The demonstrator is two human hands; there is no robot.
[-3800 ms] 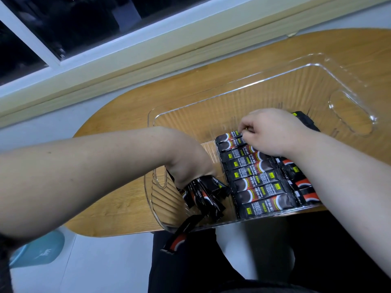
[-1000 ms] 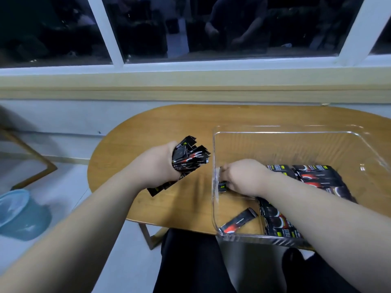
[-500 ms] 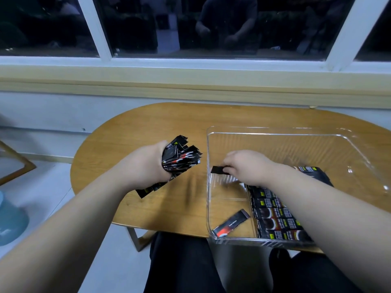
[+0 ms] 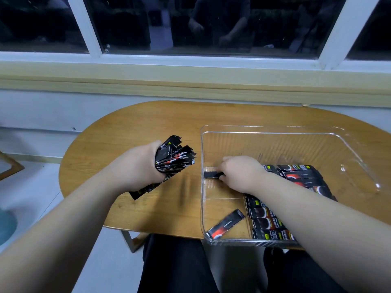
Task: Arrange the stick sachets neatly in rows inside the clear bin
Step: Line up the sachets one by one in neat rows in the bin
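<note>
Black stick sachets with red and white print (image 4: 300, 176) lie side by side in rows across the right and lower-middle floor of the clear rectangular plastic bin (image 4: 275, 134), partly hidden under the right forearm. One more black sachet (image 4: 225, 224) lies slantwise alone in the bin's lower-left corner, apart from the rows, its red end near the front wall. The right hand (image 4: 241, 174) is inside the bin at centre frame, fingers curled round a single black sachet (image 4: 211, 174) whose free end points at the bin's left wall, just beside it. Bare ribbed floor shows along the bin's left side and across its whole far half.

Left of the bin, the left hand (image 4: 137, 168) is clenched round a thick bundle of black sachets (image 4: 173, 159), their ends fanning out toward the bin's left rim without touching it, above open tabletop.

The oval wooden table (image 4: 131, 127) carries the bin on its right half, and the bin's front wall reaches the table's front edge. A white-framed dark window (image 4: 93, 28) fills the top of the frame.
</note>
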